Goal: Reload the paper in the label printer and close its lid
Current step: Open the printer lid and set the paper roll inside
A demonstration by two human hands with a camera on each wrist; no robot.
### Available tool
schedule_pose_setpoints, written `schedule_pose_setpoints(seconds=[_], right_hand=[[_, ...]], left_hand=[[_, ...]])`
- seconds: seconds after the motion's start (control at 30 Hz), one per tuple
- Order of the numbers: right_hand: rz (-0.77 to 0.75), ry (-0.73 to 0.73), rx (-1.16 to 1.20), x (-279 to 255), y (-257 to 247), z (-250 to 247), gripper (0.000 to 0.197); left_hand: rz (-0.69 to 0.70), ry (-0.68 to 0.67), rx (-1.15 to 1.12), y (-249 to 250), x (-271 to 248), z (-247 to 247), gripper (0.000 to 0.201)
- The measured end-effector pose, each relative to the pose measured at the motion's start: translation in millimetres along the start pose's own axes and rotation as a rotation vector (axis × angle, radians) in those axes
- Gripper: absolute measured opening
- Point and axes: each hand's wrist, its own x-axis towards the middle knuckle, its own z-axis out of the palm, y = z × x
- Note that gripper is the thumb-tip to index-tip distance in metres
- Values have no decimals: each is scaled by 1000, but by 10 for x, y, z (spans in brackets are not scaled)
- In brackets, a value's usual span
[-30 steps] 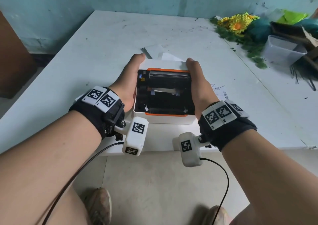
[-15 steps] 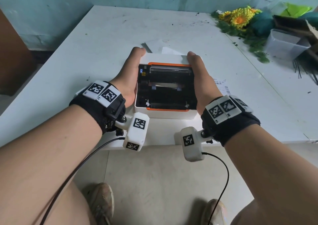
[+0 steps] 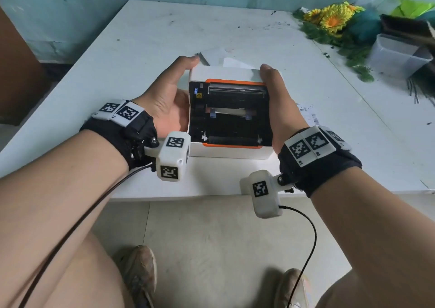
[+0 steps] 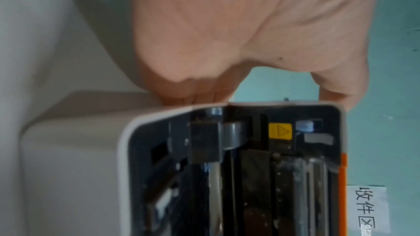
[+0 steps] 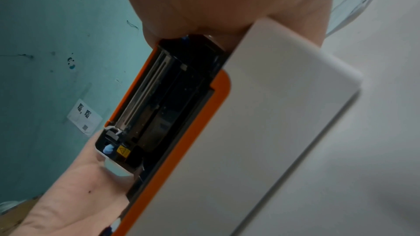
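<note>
A makeshift workroom, by its look: a scuffed, ink-specked white table (image 3: 146, 55) against a stained teal wall (image 3: 70, 6), with artificial sunflowers (image 3: 329, 19), a clear plastic tub (image 3: 397, 55) and craft clutter heaped at the table's far right corner.

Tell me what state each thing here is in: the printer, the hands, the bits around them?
White label printer with orange trim: lid open, black inside exposed, standing on the white table.
Left hand: holds the printer's left side.
Right hand: holds the printer's right side.
Printed label sheet: lying flat right of the printer.
Clear plastic tub: upright; contents cannot be told.
</note>
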Motion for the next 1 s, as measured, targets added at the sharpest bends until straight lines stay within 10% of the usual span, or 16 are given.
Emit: schedule_pose_setpoints(seconds=[0.4,0.6,1.0], right_hand=[[-2,19,-6,-7,-7,22,63],[-9,4,-6,-55,-16,39,58],[-16,42,-26,-21,-2,36,62]], left_hand=[[-100,21,8,73,83,-109,115],[-40,6,44,54,205,-92,72],[49,33,69,-38,366,-75,57]])
